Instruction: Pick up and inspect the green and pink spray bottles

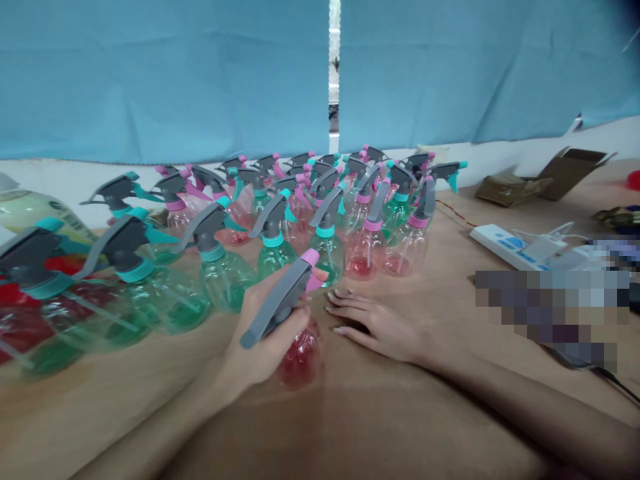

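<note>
My left hand point(273, 333) is wrapped round the neck of a pink spray bottle point(300, 360) with a grey trigger head and a pink nozzle. The bottle is at the front of the table, its clear pinkish-red body showing below my fingers. To its right, my right hand point(375, 323) lies palm down on the tabletop with fingers stretched out, holding nothing. Just beyond my hands stand a green spray bottle point(327, 253) and a pink one point(367, 257). Many more such bottles, green or pink, fill the table behind and to the left.
A white power strip point(505, 245) with plugs and cables lies at the right. Behind it sits an opened brown cardboard box point(570, 170). A larger pale bottle point(37, 213) stands at the far left. Blue sheeting point(200, 80) covers the wall behind the brown table point(390, 420).
</note>
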`<state>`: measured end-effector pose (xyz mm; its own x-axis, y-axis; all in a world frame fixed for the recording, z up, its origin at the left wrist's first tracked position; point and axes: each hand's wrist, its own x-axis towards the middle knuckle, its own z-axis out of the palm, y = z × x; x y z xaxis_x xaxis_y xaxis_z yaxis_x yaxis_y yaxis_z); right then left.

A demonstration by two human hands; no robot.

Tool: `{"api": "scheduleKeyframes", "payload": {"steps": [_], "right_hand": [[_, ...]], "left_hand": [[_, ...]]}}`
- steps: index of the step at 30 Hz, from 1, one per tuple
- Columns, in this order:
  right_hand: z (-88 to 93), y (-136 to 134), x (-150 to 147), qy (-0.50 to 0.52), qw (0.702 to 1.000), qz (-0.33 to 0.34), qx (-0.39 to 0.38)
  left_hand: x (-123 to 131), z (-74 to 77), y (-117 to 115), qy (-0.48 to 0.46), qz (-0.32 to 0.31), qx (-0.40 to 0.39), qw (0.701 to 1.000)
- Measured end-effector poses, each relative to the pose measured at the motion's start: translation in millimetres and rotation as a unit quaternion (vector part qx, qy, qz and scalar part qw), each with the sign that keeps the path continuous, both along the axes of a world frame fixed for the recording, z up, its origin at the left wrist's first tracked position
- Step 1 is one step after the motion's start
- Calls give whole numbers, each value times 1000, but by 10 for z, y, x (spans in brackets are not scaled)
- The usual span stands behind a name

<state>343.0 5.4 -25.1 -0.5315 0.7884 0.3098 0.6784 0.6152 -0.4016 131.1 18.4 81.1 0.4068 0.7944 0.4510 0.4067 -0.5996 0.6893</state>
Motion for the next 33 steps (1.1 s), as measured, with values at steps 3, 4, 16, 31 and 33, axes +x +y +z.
{"api": "scheduleKeyframes", "payload": {"steps": [3,4,16,31,33], "right_hand": [[-5,-2,1,-2,1000,-1,-2],[-8,-2,2,-3,1000,-1,-1],[18,-6,3,15,1000,4,1],[21,-8,0,3,1000,0,0],[16,-6,2,5,1000,2,2]], "left_hand": [[8,-3,-31,5,-11,-11,1000],[9,-9,-39,1,-7,-8,1000],[0,-50,-22,9,-5,-8,1000],[1,-48,-17,7,-12,-7,1000],[-1,-49,-19,8,-10,-12,1000]]}}
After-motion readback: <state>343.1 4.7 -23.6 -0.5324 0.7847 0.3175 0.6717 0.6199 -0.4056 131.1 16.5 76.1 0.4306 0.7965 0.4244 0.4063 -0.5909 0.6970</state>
